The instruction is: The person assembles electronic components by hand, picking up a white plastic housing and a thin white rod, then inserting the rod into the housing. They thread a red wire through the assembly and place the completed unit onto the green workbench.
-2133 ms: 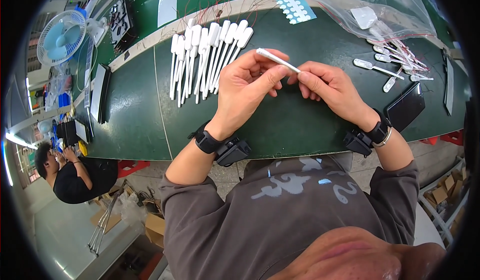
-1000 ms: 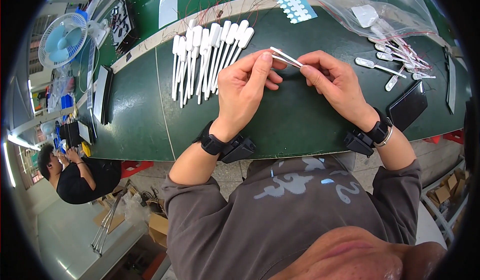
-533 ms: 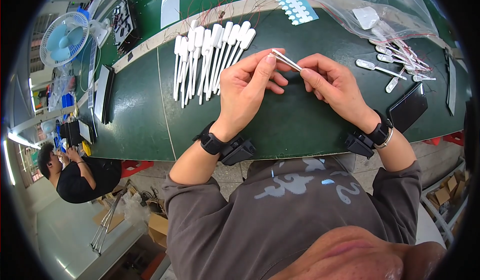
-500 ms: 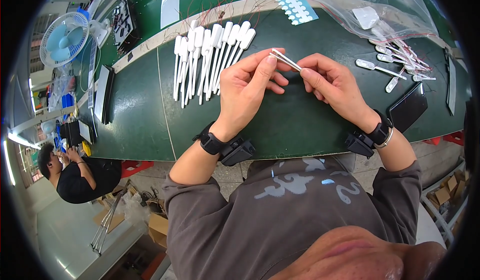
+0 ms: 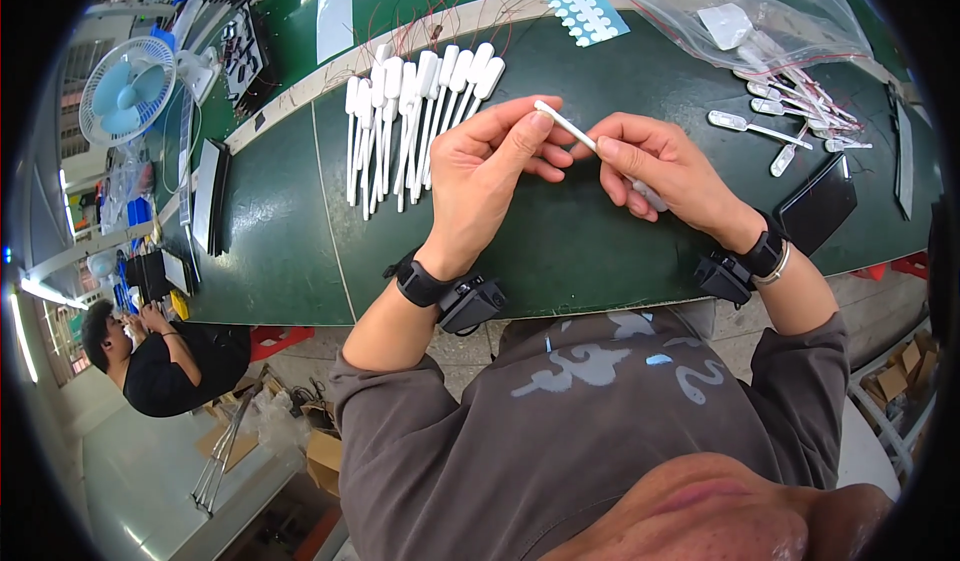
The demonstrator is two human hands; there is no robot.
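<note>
A slim white stick slants between my two hands above the green table. My left hand pinches its upper end between thumb and fingers. My right hand grips it farther down, and a pale, wider end shows below those fingers. To the left of my left hand, several white sticks with wide, rounded heads lie side by side, thin red wires at their tops. Beyond my right hand is a loose heap of similar pieces with clear-looking heads and wires.
A clear plastic bag lies behind the right-hand heap. Nearby are a black phone and a light-blue sheet with white cut-outs. Dark flat panels stand at the left. Farther left are a fan and another person.
The two thin lengths seen between my fingers now appear as one stick. A pale, wider end has come into view under my right hand. Both hands stay nearly in place.
</note>
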